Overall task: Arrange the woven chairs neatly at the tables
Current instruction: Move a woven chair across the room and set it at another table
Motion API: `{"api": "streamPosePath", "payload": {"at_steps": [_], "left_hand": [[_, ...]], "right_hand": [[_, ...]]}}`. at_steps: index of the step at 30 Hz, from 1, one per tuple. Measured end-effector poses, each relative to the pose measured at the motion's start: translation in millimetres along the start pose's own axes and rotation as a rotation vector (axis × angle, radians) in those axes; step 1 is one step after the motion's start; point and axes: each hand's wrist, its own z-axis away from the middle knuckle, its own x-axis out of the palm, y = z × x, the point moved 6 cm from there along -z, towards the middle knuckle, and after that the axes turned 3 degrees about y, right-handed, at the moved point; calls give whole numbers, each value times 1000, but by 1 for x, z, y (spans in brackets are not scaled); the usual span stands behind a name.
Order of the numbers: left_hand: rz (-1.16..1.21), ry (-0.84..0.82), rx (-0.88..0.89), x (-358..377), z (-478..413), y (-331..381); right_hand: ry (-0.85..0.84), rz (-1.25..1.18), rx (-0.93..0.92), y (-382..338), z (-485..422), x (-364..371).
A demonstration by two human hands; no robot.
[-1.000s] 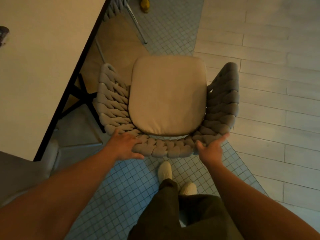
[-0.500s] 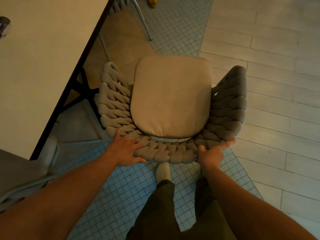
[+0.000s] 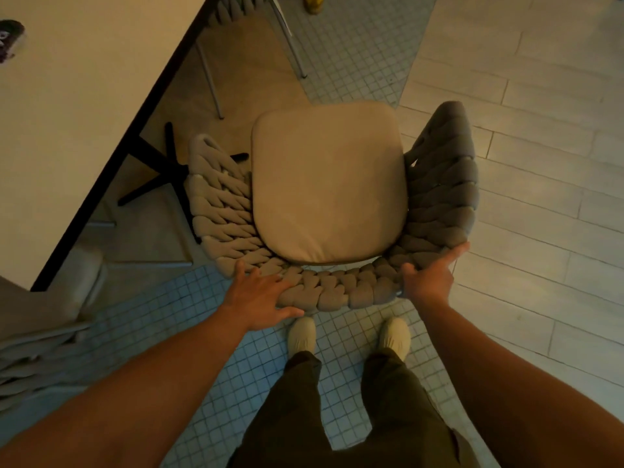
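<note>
A grey woven chair (image 3: 442, 184) with a beige seat cushion (image 3: 329, 184) stands in front of me, its open front facing away. My left hand (image 3: 260, 297) lies on the left part of the curved backrest, fingers spread over the weave and thumb under its edge. My right hand (image 3: 430, 278) grips the right part of the backrest, index finger stretched along it. The pale table (image 3: 74, 106) with its dark edge runs diagonally at the upper left, its corner next to the chair's left arm.
Black table legs (image 3: 162, 177) stand just left of the chair. Another woven chair (image 3: 40, 336) sits at the lower left, and a third with metal legs (image 3: 236, 15) at the top. My feet (image 3: 347, 336) stand on small square tiles; plank flooring lies right.
The chair has turned and shifted to the right relative to the table, with both hands staying on its backrest. My feet now stand side by side behind it.
</note>
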Motion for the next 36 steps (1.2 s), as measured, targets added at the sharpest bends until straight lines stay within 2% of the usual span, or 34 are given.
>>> {"api": "streamPosePath", "payload": {"at_steps": [11,18,21,24,26,27,30,32,34,36], "left_hand": [[102,-13,-128,-22,-27,77],[183,46,-203,-24,-35,95],[500,191,-303,-20,-21,92],[870,573,-595,-16,4,76],[971,786,-759,-17,16,66],[1027,839,-847,-16,20,61],[1313,863,-1115,-3,21,38],[1555,758,-1227,12,12,24],[1786,627,-1215,22,-2,11],[1968,509,-1127,24,-16,4]], "right_hand": [[-115,74,-103,-26,-79,-46],[-202,85,-126,-34,-101,-61],[-207,-27,-41,-25,-95,-64],[-213,-225,159,-12,-86,-61],[-213,-326,252,-1,-82,-50],[-210,-355,280,6,-83,-43],[-183,-386,333,1,-68,-38],[-193,-404,382,0,-59,-35],[-183,-439,401,-1,-59,-31],[-173,-489,413,-4,-57,-30]]}}
